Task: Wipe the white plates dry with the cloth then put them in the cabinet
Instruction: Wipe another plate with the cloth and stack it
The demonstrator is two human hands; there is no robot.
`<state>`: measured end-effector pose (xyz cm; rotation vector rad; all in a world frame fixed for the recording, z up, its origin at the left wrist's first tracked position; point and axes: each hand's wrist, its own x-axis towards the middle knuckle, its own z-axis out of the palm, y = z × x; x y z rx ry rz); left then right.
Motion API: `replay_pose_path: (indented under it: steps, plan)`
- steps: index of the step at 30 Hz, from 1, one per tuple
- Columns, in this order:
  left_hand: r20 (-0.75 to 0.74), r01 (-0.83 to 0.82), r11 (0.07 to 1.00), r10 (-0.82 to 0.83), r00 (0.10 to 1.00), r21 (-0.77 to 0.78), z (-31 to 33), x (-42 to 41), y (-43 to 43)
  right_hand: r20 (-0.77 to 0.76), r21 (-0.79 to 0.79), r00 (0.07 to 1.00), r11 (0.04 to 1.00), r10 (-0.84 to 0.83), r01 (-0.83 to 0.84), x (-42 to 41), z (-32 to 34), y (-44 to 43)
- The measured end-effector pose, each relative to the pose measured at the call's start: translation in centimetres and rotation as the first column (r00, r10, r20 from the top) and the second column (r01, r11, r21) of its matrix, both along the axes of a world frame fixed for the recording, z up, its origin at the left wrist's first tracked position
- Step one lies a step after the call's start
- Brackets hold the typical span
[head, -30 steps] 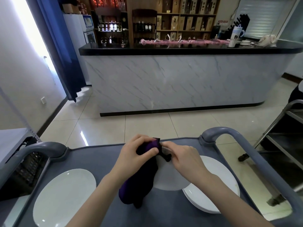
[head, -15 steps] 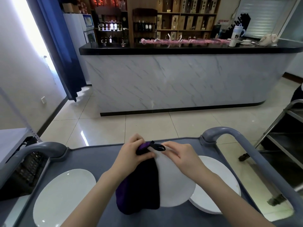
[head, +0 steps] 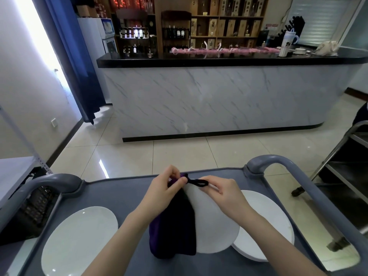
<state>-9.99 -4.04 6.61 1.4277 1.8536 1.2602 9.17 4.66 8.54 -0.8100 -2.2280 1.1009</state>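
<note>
you are holding the white plate (head: 215, 226) tilted up over the grey cart (head: 119, 198), its lower edge overlapping the stacked plates (head: 266, 222) at the right, and the purple cloth (head: 173, 232) is draping its left half. you'd be wiping best by spreading the cloth flat and sweeping rim to rim (both faces, i'd judge). your left grip (head: 163, 193) is pinching the cloth's top corner, fingers curled; your right grip (head: 223, 196) is curling round the plate's upper rim, beside the black loop (head: 199, 182).

Left plate (head: 79, 240), right plate (head: 268, 226) on cart (head: 119, 196); counter (head: 219, 100) behind cart.
</note>
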Motion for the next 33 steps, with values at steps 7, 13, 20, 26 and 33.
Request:
replay_pose_path:
  steps: [7,13,20,26,33]
  plan:
    - [-0.127,-0.224,0.974,0.219,0.967,-0.029,-0.9,0.4,0.1,0.024,-0.018,1.0,1.0,-0.014,0.014,0.1,-0.4,-0.1]
    - [0.275,-0.058,0.911,0.184,0.944,-0.409,0.3,-0.4,0.6,0.027,-0.083,1.0,0.996,-0.017,0.019,0.6,-0.6,-0.1]
    - [0.372,0.168,0.985,-0.146,0.917,-0.027,-0.4,-1.6,-2.4,0.027,-0.103,0.998,0.992,-0.063,0.066,0.9,-0.2,0.6]
    - [0.006,0.285,0.945,-0.288,0.958,-0.159,-0.1,-1.8,-2.0,-0.001,-0.159,0.997,0.984,-0.075,0.074,1.0,-0.4,0.5]
    - [-0.032,0.077,0.975,-0.085,0.996,-0.208,-1.5,-2.7,-0.3,-0.098,-0.093,0.981,0.983,-0.164,0.155,0.7,-0.1,0.1]
